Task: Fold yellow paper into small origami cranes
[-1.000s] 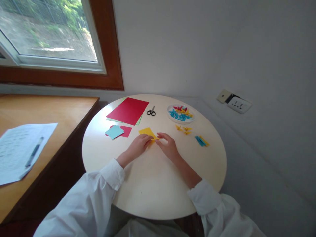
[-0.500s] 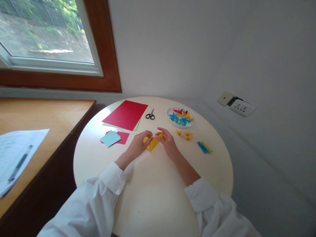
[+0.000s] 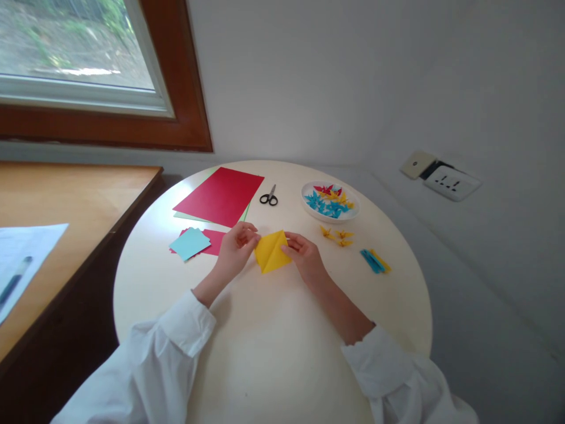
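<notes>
A square of yellow origami paper (image 3: 272, 252), with a crease running from corner to corner, is spread between my two hands above the round table. My left hand (image 3: 238, 244) pinches its left corner between thumb and fingers. On the other side, my right hand (image 3: 304, 253) grips the right corner, thumb on top and fingers behind. Small yellow folded cranes (image 3: 339, 235) lie to the right of my right hand. Left of my left hand is a small stack of light blue paper squares (image 3: 190, 244) over red paper (image 3: 215, 242).
Large red sheets (image 3: 220, 197) lie over green paper at the back left, near black-handled scissors (image 3: 269, 197). A white plate (image 3: 332, 219) holds several red, yellow and blue cranes. Blue and yellow strips (image 3: 374, 261) lie at the right. A wooden desk (image 3: 88, 194) stands left of the round table (image 3: 247, 353).
The yellow paper was folded over with both hands close together; now it is opened out flat, and my hands have moved apart. The camera view has shifted slightly.
</notes>
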Motion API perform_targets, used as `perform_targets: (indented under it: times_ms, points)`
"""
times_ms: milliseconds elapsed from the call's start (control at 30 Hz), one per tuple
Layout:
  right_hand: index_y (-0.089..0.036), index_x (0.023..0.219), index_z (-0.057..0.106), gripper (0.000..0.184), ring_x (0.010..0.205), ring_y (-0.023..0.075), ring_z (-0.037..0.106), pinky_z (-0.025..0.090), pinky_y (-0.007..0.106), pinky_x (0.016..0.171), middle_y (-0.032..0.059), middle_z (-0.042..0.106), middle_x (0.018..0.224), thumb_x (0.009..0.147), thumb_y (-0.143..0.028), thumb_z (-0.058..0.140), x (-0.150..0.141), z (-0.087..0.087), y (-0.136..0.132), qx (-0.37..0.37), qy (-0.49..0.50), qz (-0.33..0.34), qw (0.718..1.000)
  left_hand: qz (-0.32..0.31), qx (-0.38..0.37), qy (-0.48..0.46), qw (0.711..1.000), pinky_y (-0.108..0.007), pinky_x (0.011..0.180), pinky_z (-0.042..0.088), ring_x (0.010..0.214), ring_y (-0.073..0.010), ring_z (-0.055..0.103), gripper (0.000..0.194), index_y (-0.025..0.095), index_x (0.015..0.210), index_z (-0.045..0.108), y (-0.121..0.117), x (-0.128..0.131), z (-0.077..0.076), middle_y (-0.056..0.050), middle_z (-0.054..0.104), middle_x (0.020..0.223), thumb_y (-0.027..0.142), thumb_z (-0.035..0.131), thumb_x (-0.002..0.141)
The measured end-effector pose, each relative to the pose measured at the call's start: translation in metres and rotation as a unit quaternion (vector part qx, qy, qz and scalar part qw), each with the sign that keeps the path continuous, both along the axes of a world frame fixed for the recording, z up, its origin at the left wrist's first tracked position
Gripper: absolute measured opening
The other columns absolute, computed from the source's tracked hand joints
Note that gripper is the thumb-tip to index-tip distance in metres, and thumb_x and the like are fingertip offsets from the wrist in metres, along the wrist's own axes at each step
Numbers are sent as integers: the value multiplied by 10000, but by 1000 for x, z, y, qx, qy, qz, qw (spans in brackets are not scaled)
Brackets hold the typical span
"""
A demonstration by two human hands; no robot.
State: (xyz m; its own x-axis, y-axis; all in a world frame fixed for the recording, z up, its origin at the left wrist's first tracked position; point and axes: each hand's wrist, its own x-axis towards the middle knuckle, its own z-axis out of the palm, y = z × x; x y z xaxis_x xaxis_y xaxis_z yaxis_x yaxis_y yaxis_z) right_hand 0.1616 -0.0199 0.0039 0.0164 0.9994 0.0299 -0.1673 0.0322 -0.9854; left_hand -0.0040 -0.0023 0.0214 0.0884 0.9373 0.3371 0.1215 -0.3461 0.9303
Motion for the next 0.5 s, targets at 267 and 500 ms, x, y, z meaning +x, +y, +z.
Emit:
perform_targets:
  times_ms: [267, 500]
  points:
    - [-192, 895, 610, 317, 747, 177, 660, 543, 331, 710, 26, 692, 791, 597, -275, 679, 1, -1, -4, 6, -17, -13, 1000, -4, -84, -1, 996, -246, 592, 445, 673, -145, 590, 206, 157, 832, 582, -1, 0, 0, -7, 616, 685, 333, 578, 726]
    - [-179, 991, 565, 340, 707, 155, 637, 523, 290, 659, 13, 646, 739, 661, -238, 622, -4, -1, -10, 50, -73, -14, 996, -51, -115, -6, 992, -243, 604, 454, 694, -150, 589, 274, 138, 786, 633, -8, 4, 3, -40, 648, 756, 404, 595, 733]
